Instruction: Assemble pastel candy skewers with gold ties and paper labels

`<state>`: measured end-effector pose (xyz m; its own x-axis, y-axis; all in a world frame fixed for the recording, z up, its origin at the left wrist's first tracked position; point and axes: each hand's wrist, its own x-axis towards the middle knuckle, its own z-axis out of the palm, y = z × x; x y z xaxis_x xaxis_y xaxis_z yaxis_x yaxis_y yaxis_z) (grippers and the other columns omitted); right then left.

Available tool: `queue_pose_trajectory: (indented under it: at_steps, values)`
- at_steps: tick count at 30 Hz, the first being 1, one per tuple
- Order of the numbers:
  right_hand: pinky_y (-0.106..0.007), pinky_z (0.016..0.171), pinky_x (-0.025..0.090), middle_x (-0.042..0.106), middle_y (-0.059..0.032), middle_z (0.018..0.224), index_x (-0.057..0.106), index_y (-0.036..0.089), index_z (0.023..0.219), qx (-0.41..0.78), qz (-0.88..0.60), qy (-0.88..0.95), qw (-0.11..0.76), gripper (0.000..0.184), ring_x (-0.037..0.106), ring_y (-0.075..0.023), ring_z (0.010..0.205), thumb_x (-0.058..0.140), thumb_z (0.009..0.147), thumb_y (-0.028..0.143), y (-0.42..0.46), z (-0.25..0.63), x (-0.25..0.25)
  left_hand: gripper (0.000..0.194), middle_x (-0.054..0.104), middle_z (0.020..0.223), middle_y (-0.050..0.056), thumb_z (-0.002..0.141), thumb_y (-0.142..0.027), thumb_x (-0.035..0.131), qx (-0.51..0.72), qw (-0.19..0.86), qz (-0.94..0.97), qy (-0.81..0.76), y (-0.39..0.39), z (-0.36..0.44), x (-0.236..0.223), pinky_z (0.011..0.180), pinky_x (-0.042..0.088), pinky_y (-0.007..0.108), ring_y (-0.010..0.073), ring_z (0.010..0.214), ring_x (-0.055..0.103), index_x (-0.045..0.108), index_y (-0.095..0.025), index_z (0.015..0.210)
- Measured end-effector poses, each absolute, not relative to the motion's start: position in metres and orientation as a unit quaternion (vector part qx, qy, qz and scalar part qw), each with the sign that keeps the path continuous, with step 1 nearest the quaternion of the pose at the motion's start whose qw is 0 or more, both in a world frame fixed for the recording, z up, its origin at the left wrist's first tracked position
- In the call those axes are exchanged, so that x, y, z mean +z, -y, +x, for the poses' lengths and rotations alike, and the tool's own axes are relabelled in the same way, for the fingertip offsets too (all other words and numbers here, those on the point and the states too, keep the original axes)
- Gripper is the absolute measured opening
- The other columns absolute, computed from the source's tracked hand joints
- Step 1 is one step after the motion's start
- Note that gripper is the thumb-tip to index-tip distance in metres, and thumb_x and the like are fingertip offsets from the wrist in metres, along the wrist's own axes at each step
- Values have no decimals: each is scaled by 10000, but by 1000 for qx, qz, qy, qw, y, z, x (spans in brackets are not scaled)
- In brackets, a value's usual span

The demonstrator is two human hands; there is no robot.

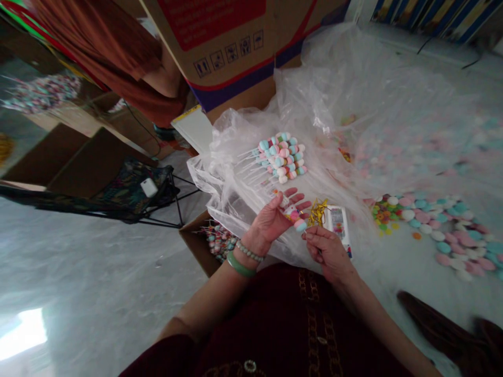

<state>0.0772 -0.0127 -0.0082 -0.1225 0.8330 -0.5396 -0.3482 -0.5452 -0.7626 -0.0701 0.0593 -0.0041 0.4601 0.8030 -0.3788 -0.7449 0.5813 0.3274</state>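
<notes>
My left hand (pixel 278 215) is palm up with its fingers stretched and spread. Against those fingers lies a marshmallow skewer (pixel 296 221) with pink, yellow and blue pieces. At the skewer's blue end, my right hand (pixel 327 247) pinches with thumb and forefinger; the exact tip it grips is too small to make out. Just beyond both hands is a bunch of gold twist ties (pixel 317 211), beside a white packet with a printed picture (pixel 338 222). A stack of finished-looking marshmallow skewers (pixel 283 156) lies farther off, its white sticks pointing left.
Loose marshmallows (pixel 458 230) and small gummies (pixel 383 214) spread at the right, partly under clear plastic sheeting (pixel 338 78). A carton of skewers (pixel 222 241) stands by my left arm. Behind are a large cardboard box (pixel 236 78), a folding chair (pixel 129 178) and another person (pixel 113 57).
</notes>
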Motion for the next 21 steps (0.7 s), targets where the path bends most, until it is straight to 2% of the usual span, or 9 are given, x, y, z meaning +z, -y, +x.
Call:
queue_pose_trajectory:
  at_steps: [2, 5, 9, 15, 21]
  values:
    - [-185, 347, 101, 384, 89, 410, 616, 161, 700, 743, -497, 203, 400, 142, 214, -34, 359, 672, 653, 282, 12, 78, -6, 217, 662, 862, 63, 805, -278, 621, 459, 846, 54, -267, -62, -71, -4, 888, 445, 446, 257, 933, 637, 624, -146, 978]
    - [-165, 335, 102, 390, 92, 404, 613, 151, 694, 752, -492, 171, 404, 146, 221, -22, 342, 691, 640, 262, 9, 79, -5, 63, 616, 687, 10, 811, -208, 609, 504, 817, 39, -276, -61, -65, -5, 858, 466, 361, 181, 780, 646, 625, -148, 804]
    - [-153, 330, 130, 371, 103, 403, 605, 149, 702, 817, -410, 122, 386, 109, 205, -12, 321, 676, 682, 229, 7, 78, -4, 69, 582, 655, -5, 815, -208, 608, 531, 808, 52, -252, -53, -54, -5, 786, 482, 296, 130, 676, 609, 611, -150, 777]
    - [-143, 321, 133, 341, 114, 410, 589, 150, 701, 847, -339, 47, 406, 116, 166, -11, 318, 666, 729, 233, 9, 77, -10, 161, 592, 671, 16, 854, -281, 561, 492, 830, 48, -259, -46, -48, -7, 648, 485, 270, 134, 623, 601, 620, -134, 879]
    - [-145, 326, 134, 367, 107, 425, 571, 158, 708, 810, -394, 79, 426, 127, 196, -13, 324, 669, 716, 239, 8, 80, -13, 199, 659, 724, 66, 877, -281, 513, 464, 827, 33, -317, -52, -56, -7, 770, 513, 347, 217, 791, 668, 616, -112, 891]
